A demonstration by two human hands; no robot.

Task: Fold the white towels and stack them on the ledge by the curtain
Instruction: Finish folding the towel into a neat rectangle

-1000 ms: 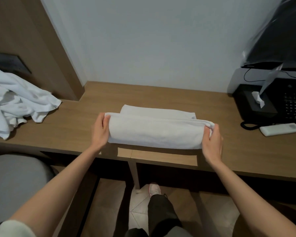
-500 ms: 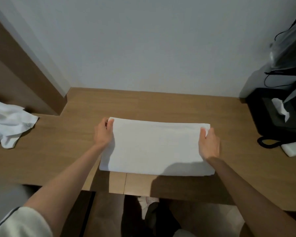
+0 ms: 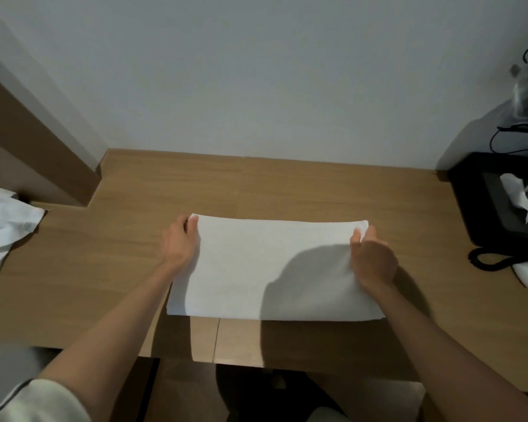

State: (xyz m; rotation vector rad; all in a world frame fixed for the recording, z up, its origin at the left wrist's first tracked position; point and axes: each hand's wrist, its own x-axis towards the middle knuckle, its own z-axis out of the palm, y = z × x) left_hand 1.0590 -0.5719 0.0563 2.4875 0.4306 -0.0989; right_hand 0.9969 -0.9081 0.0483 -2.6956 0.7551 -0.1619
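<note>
Far corners of the flat white folded towel (image 3: 256,269) are pinched, one by the left hand (image 3: 179,243), one by the right hand (image 3: 371,258), likely so edges can be squared for the next fold. It is laid on the pale wooden desk (image 3: 317,193), near the front. A crumpled white towel heap (image 3: 3,226) is kept well apart, left. No ledge or curtain is seen.

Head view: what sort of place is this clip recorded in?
Probably a hotel room: a built-in wooden desk against a bare wall, a black tissue box with a coiled phone cord beside it, and a white towel spread on the desk with a heap of towels at the left edge.
</note>
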